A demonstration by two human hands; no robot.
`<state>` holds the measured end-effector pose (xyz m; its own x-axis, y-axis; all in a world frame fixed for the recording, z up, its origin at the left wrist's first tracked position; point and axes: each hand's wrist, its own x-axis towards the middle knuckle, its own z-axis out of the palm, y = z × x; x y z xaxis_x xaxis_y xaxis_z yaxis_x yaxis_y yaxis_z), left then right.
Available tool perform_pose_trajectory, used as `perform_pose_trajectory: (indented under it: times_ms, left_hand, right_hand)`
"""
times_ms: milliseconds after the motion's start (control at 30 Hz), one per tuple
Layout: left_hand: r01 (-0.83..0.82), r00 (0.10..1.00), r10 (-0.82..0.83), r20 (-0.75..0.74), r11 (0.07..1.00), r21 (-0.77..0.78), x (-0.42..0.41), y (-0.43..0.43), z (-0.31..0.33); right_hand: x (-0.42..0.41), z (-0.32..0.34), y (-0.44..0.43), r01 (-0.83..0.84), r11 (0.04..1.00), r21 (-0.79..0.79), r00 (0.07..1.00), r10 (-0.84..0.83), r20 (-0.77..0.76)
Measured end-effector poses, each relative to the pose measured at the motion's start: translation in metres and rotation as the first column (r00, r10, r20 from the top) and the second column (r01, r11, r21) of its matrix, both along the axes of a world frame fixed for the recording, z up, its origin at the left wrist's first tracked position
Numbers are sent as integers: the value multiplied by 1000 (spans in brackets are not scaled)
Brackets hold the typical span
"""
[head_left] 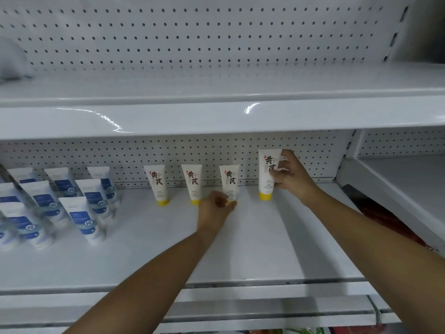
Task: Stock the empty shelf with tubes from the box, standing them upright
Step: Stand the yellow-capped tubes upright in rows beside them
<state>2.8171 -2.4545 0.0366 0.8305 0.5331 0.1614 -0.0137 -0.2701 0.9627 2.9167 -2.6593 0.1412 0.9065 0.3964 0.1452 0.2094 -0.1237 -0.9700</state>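
Right hand (291, 175) grips the fourth tube (266, 179) upright near the shelf's (240, 249) rear edge; left hand (215, 208) curls at the third tube's (230, 182) cap, grip unclear

Shop — white pegboard shelving (216, 116), rows of tubes (91, 201)
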Motion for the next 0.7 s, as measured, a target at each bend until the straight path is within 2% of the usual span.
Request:
perform_pose_trajectory:
  times_ms: [167,400,700]
  left_hand:
    - [137,988,-134,79,990,-31,1,-34,18]
    - [168,972,-159,173,985,-37,18,-76,37]
    - [172,978,-162,134,983,-67,40,-86,30]
  right_hand:
    - [-7,5,1,-14,1000,20,1000,14,11]
    - [-12,6,-2,-20,1000,15,999,20,30]
    - [4,-14,-12,8,999,-47,998,-5,67]
